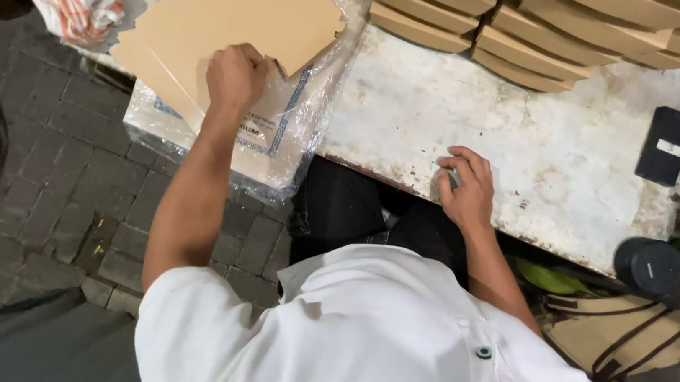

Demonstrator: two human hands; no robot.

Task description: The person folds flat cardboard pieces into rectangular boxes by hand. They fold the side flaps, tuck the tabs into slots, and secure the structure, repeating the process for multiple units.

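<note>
White shirt: worn by the person, nearest the camera, filling the lower middle of the view.

Tan bag with dark straps: on the floor at lower right, just beside a black cylindrical container and some green leaves.

Right hand: resting at the near edge of the worn white table, fingers curled around a small grey object; too small to tell what kind.

Black flat device: lying on the table at its right side, well apart from the right hand.

Left hand: arm stretched out to the left, fingers closed, gripping the top flat cardboard sheet.

Flat cardboard sheets: 1 pile, tan, lying on a clear plastic-wrapped bundle that stands beside the left end of the table, above the grey paving.

Folded cardboard boxes: tan, stacked in overlapping rows on the far part of the table, upper right.

Orange-and-white striped cloth: at the far upper left, behind the cardboard pile.
</note>
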